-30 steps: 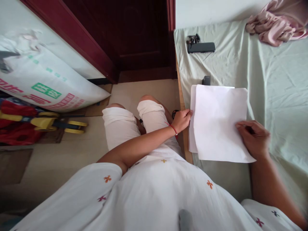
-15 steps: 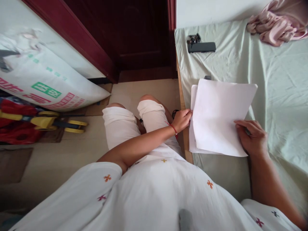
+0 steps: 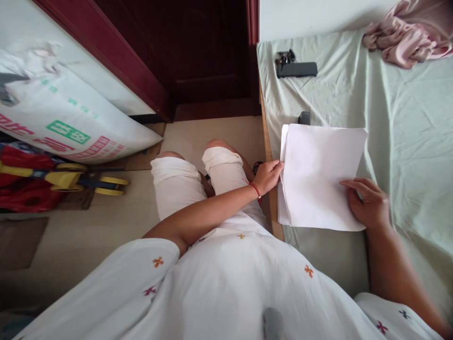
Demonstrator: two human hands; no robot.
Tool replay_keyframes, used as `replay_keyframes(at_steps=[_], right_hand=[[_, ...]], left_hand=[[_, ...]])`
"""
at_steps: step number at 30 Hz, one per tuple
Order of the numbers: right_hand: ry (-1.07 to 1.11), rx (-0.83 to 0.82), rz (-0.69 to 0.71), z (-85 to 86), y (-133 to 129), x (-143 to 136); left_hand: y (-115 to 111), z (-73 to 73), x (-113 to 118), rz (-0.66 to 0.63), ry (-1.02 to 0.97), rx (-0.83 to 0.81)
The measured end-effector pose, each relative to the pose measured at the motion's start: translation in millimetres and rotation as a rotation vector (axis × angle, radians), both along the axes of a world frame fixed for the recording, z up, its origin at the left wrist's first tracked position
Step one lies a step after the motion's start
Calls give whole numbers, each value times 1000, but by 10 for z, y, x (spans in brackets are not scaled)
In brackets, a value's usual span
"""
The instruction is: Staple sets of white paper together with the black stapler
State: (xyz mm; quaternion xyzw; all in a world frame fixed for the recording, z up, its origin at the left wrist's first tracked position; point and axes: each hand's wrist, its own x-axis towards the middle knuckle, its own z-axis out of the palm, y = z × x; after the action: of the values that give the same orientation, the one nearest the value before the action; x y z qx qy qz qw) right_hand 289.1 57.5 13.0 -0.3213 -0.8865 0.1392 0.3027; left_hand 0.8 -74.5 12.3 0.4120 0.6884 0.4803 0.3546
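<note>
A small stack of white paper sheets (image 3: 318,174) rests on the pale green cloth by the bed-like surface's left edge. The upper sheets look slightly apart from those below along the left side. My left hand (image 3: 268,178), with a red string at its wrist, pinches the stack's left edge between thumb and fingers. Over the right side of the top sheet lies my right hand (image 3: 370,200), its index finger stretched across the paper and its thumb beside it. No print shows on the top sheet.
Beyond the paper sits a small dark object (image 3: 304,117). Farther back lie a black oblong case (image 3: 296,70) and a small dark, shiny item (image 3: 285,57). Pink cloth (image 3: 406,40) is bunched at the far right. A white sack (image 3: 78,118) and a yellow-wheeled toy (image 3: 71,178) stand left.
The top sheet's far right corner has come down and toward me, and the sheet lies flatter. My right hand has shifted slightly left. My left hand keeps its place.
</note>
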Motion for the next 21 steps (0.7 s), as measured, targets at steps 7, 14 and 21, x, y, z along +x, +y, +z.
replay_keyframes(at_steps=[7,14,21], right_hand=[[-42,48,72,20,17,-18],[-52,79,110,29,27,-26],[-50,98,112,16,25,-14]], left_hand=[[-4,15,13,15,-31,22],[-7,-3,17,33,-63,59],[4,-5,12,13,49,42]])
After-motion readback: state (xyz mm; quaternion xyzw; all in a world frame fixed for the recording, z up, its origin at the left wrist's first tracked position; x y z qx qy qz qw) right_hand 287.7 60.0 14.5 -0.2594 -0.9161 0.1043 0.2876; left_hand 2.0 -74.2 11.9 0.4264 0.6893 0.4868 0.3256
